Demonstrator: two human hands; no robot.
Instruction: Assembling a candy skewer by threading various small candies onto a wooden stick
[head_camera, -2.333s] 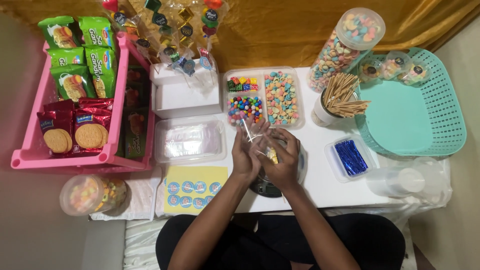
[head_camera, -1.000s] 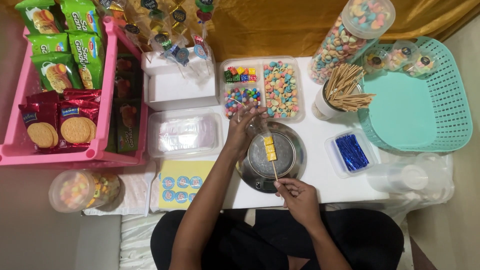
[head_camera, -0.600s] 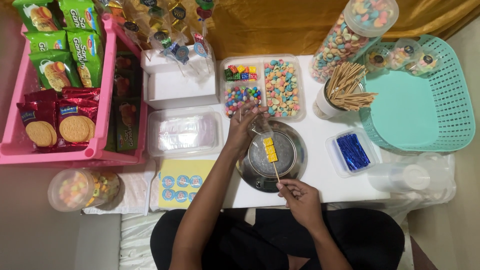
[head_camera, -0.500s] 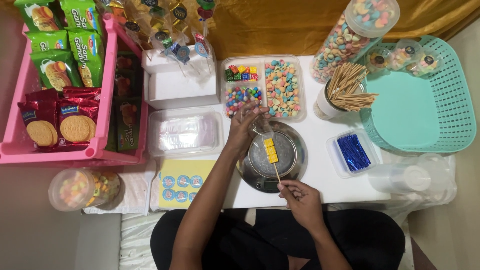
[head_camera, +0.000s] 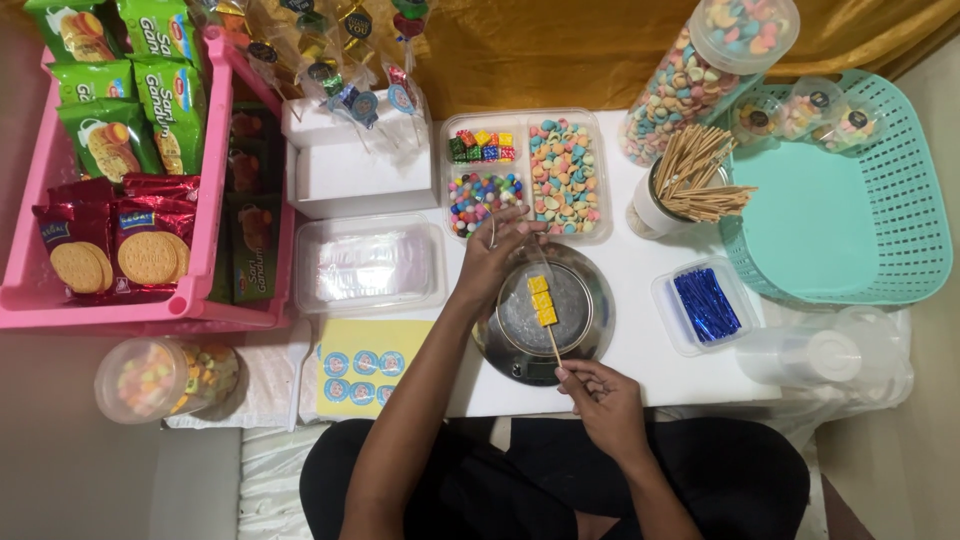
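Observation:
A thin wooden skewer (head_camera: 551, 344) with three yellow candy cubes (head_camera: 541, 300) lies over a round steel dish (head_camera: 582, 305) in front of me. My right hand (head_camera: 598, 395) pinches the skewer's near end. My left hand (head_camera: 495, 255) rests at the dish's far-left rim, fingers on a clear plastic sleeve (head_camera: 537, 262) beside the cubes. Just beyond is a divided clear tray (head_camera: 527, 172) of coloured candies.
A pink basket (head_camera: 215, 200) of snack packets stands at left, a white box (head_camera: 355, 170) and a clear lidded tub (head_camera: 370, 265) beside it. A cup of skewers (head_camera: 685, 185), a teal basket (head_camera: 880, 190), blue twist ties (head_camera: 704, 303), a sticker sheet (head_camera: 365, 365) and candy jars (head_camera: 165, 378) surround the dish.
2.3 s ago both hands held the clear sleeve over the dish. Since then my right hand drew back to the skewer's near end; in the last second almost nothing moved.

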